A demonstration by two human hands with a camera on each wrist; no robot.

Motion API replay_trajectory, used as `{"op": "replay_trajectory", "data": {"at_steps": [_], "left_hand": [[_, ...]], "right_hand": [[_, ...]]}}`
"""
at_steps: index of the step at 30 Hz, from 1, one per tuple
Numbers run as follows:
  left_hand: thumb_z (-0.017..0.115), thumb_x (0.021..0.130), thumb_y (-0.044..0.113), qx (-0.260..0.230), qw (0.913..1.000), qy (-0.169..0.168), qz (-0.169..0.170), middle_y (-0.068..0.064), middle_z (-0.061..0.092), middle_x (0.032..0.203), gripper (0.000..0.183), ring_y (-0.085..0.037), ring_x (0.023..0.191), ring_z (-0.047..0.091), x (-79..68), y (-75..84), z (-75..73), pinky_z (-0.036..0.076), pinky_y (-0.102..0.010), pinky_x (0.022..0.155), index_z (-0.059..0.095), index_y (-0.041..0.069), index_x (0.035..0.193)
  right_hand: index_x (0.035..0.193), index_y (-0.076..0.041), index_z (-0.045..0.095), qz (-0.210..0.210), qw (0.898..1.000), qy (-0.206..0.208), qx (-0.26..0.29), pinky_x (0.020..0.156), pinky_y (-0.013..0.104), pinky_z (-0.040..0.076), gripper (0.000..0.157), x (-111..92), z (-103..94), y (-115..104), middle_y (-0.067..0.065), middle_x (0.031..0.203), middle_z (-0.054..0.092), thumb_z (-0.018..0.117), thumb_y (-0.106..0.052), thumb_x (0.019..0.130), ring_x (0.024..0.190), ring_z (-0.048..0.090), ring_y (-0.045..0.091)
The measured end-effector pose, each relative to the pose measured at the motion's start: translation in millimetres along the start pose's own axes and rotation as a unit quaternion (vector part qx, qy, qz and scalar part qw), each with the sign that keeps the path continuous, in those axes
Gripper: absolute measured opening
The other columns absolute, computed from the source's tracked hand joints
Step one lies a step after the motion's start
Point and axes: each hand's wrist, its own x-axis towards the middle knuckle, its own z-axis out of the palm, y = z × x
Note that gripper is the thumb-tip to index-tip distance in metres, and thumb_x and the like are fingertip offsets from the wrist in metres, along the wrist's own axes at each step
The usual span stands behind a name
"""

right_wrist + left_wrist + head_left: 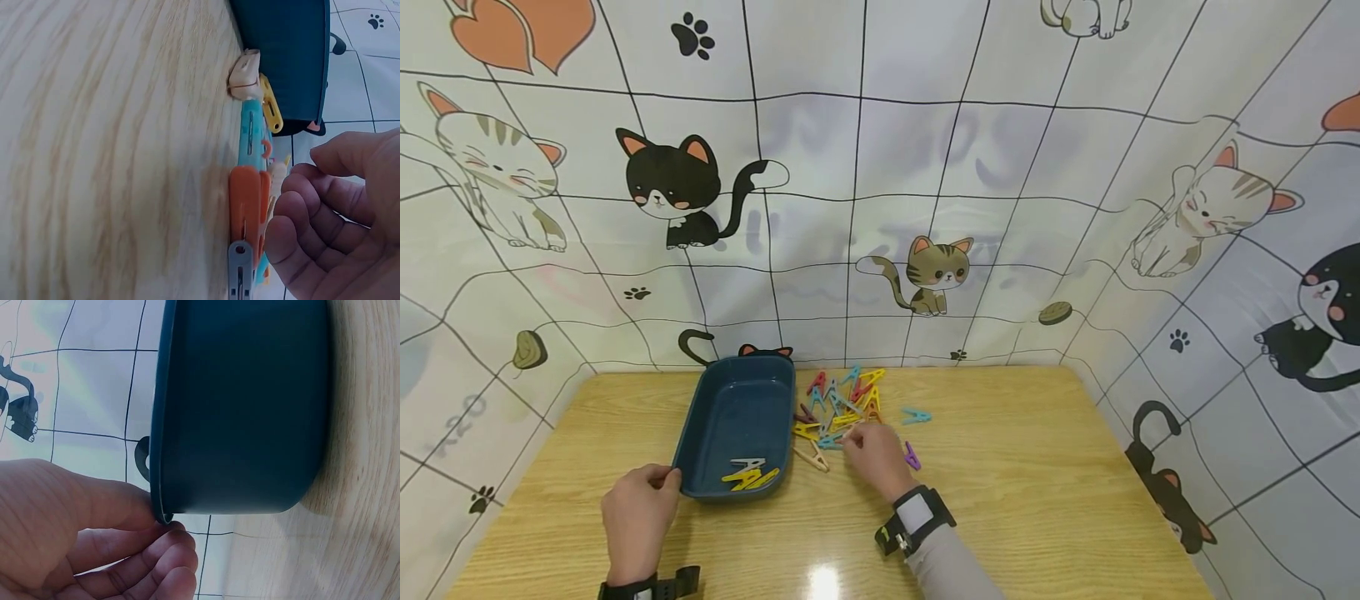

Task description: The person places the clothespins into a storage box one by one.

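A dark blue rectangular tray (741,421) stands on the table, with yellow clothespins (747,477) and a whitish clothespin (748,462) inside near its front. My left hand (642,512) pinches the rim at the front left corner; the left wrist view shows the thumb against the tray wall's edge (161,425). Right of the tray lies a loose heap of many-coloured clothespins (842,400). Over its near side is my right hand (880,458), fingers loosely bent. In the right wrist view an orange clothespin (245,200) and a grey clothespin (240,269) lie beside the fingertips; I see nothing held.
A light blue clothespin (916,415) and a purple clothespin (912,455) lie apart, right of the heap. A peach clothespin (812,457) sits close to the tray's right side. Behind the wooden table (1037,483) hangs a white cat-print sheet (820,167).
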Motion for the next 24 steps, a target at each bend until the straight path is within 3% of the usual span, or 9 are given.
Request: {"op": "replay_trajectory", "data": {"at_steps": [6, 17, 24], "left_hand": [[0.07, 0.087, 0.001, -0.002, 1.0, 0.001, -0.003, -0.024, 0.071, 0.074, 0.017, -0.038, 0.064, 0.067, 0.6, -0.8, 0.8, 0.046, -0.045, 0.057, 0.074, -0.015, 0.089], [0.07, 0.087, 0.002, -0.002, 1.0, -0.006, -0.005, -0.023, 0.071, 0.074, 0.017, -0.035, 0.062, 0.066, 0.9, -2.4, 0.7, 0.046, -0.042, 0.055, 0.075, -0.014, 0.089], [0.07, 0.087, 0.001, 0.0, 1.0, -0.006, -0.001, -0.023, 0.071, 0.073, 0.016, -0.034, 0.06, 0.065, 1.4, -2.7, 1.0, 0.046, -0.042, 0.055, 0.075, -0.014, 0.089]], "right_hand": [[0.066, -0.015, 0.066, 0.007, 1.0, 0.007, 0.006, 0.049, 0.019, 0.032, 0.028, -0.6, -3.1, 4.2, -0.009, 0.061, 0.055, 0.07, -0.009, 0.092, 0.051, 0.041, 0.002], [0.055, -0.014, 0.065, 0.043, 0.999, -0.016, -0.015, 0.044, 0.019, 0.024, 0.038, -6.2, -6.1, 6.2, -0.014, 0.047, 0.039, 0.075, -0.016, 0.091, 0.043, 0.033, 0.002], [0.046, -0.02, 0.035, 0.072, 0.997, -0.031, -0.014, 0.042, 0.02, 0.017, 0.059, -7.8, -1.5, 6.6, -0.014, 0.044, 0.023, 0.075, -0.015, 0.089, 0.041, 0.021, 0.002]]}}
